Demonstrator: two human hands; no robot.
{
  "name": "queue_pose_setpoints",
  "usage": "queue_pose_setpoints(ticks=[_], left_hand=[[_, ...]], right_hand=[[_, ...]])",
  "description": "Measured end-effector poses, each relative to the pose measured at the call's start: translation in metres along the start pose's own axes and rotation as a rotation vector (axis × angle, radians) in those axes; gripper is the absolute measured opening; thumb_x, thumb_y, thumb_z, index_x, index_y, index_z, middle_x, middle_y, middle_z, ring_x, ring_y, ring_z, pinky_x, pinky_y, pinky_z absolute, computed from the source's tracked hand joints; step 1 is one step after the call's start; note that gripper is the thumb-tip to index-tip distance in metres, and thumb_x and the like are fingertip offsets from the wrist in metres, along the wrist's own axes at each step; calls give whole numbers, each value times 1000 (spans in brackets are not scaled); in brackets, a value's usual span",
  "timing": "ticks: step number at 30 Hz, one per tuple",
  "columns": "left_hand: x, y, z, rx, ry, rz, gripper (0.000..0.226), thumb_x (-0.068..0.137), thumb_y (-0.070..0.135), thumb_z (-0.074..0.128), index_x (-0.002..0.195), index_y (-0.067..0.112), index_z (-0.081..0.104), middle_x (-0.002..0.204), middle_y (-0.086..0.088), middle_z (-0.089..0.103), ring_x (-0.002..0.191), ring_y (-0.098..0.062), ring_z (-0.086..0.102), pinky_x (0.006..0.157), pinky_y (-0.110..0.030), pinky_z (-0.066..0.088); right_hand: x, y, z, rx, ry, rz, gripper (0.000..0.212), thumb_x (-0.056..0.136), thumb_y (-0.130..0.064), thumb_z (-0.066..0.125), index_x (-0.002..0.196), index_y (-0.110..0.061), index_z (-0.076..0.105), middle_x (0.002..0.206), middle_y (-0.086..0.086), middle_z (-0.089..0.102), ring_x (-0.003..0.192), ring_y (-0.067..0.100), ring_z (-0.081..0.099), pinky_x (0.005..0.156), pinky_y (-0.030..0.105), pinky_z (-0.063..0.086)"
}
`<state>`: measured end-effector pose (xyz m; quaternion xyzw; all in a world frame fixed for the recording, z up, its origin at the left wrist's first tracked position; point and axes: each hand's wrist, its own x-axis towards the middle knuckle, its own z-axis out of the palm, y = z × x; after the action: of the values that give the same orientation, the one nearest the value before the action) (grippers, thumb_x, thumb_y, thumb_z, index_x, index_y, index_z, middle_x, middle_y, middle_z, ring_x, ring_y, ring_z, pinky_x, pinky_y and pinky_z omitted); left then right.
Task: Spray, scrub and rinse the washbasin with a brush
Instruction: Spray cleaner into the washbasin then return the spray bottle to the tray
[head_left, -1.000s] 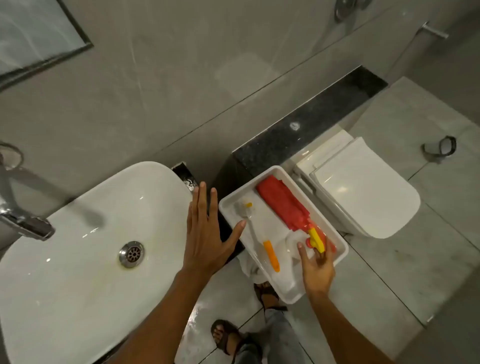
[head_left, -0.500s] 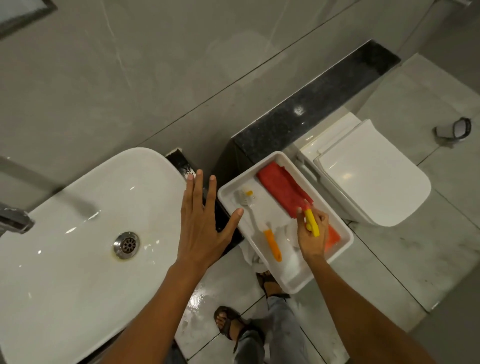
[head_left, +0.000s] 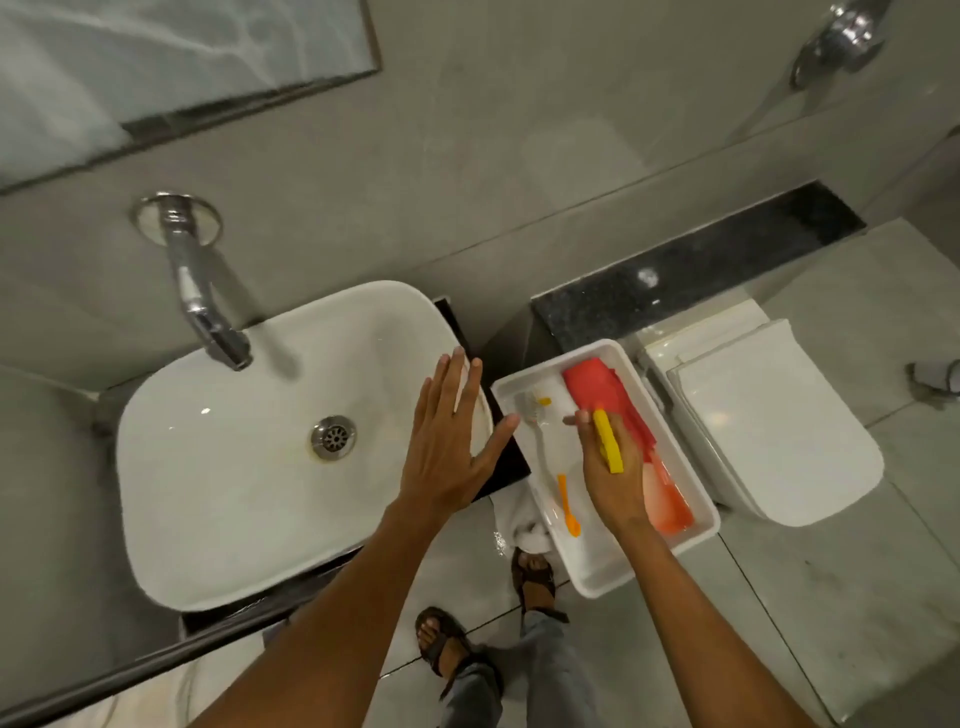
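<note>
The white washbasin (head_left: 234, 467) sits at the left, with a chrome tap (head_left: 208, 312) over it and a drain (head_left: 333, 437) in the middle. My left hand (head_left: 452, 447) hovers flat and open over the basin's right rim. A white tray (head_left: 696, 535) to the right holds a brush (head_left: 540, 441) with white bristles and an orange handle end, a red cloth (head_left: 597, 387), and a spray bottle (head_left: 670, 499) with orange liquid and a yellow head. My right hand (head_left: 613, 478) is closed around the bottle's yellow head, over the tray.
A white toilet (head_left: 779, 426) with its lid down stands right of the tray, below a black granite ledge (head_left: 701, 265). A mirror (head_left: 156, 52) hangs at the top left. My sandalled feet (head_left: 447, 649) stand on the grey tiled floor.
My right hand moved from the tray's near end up to the yellow bottle head and closed on it. The view swung left, bringing the tap and mirror in. The left hand stayed open.
</note>
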<state>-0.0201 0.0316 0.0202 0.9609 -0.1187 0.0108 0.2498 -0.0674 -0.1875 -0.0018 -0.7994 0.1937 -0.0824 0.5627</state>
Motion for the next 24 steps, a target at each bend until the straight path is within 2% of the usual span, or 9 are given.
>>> queue_pose_setpoints(ticks=[2, 5, 8, 10, 12, 15, 18, 22, 24], left_hand=[[-12, -18, -18, -23, 25, -82, 82, 109, 67, 36, 174, 23, 14, 184, 1, 6, 171, -17, 2, 136, -31, -5], [-37, -61, -54, -44, 87, -214, 81, 109, 69, 30, 173, 19, 23, 184, 2, 10, 171, -15, 4, 138, -37, 3], [-64, -106, -91, -105, 204, -382, 90, 105, 77, 25, 169, 14, 34, 182, -2, 20, 169, -20, 14, 138, -42, 13], [-82, -135, -114, -122, 304, -508, 88, 105, 74, 30, 168, 14, 36, 181, -3, 24, 169, -21, 16, 138, -44, 13], [-98, -160, -132, -94, 328, -565, 87, 104, 72, 31, 169, 15, 35, 181, -4, 25, 169, -22, 16, 138, -45, 11], [-130, -192, -143, -22, 281, -564, 86, 104, 67, 34, 169, 11, 34, 181, -6, 23, 170, -25, 15, 138, -51, 16], [-151, -210, -142, 6, 250, -560, 86, 105, 67, 31, 171, 13, 27, 183, -4, 16, 170, -25, 12, 138, -50, 12], [-151, -215, -141, -12, 318, -560, 83, 108, 67, 21, 173, 15, 21, 183, -3, 13, 170, -24, 13, 139, -48, 11], [-151, -216, -140, -34, 337, -559, 85, 108, 70, 15, 174, 16, 19, 183, -2, 12, 170, -22, 12, 139, -47, 12]], right_hand=[[-12, -21, 11, -19, -159, 0, 46, 102, -61, 52, 103, -20, 74, 94, -5, 75, 86, 9, 73, 79, 31, 61], [-45, -57, 31, -2, -289, -1, 60, 90, -82, 47, 90, -27, 71, 86, -6, 76, 83, 9, 74, 79, 34, 60], [-82, -83, 49, 38, -463, 58, 59, 93, -75, 53, 81, -22, 74, 86, -2, 78, 88, 11, 75, 89, 37, 60], [-107, -99, 63, 45, -613, 102, 62, 92, -76, 55, 79, -21, 80, 92, -5, 79, 97, 6, 75, 97, 31, 57], [-127, -114, 77, 28, -726, 146, 59, 91, -79, 53, 85, -29, 85, 103, -14, 80, 109, 0, 71, 105, 28, 53], [-153, -138, 105, 11, -842, 180, 33, 98, -70, 53, 97, -53, 81, 117, -16, 80, 123, 3, 67, 115, 37, 48], [-171, -158, 133, 87, -873, 233, 26, 104, -57, 53, 93, -64, 76, 101, -10, 84, 108, 2, 74, 115, 39, 48], [-180, -166, 164, 57, -836, 276, 48, 105, -58, 47, 88, -28, 81, 83, -4, 84, 83, 3, 76, 99, 28, 56], [-181, -167, 175, 29, -772, 256, 38, 105, -56, 50, 94, -30, 75, 65, 0, 78, 66, -2, 72, 81, 12, 56]])
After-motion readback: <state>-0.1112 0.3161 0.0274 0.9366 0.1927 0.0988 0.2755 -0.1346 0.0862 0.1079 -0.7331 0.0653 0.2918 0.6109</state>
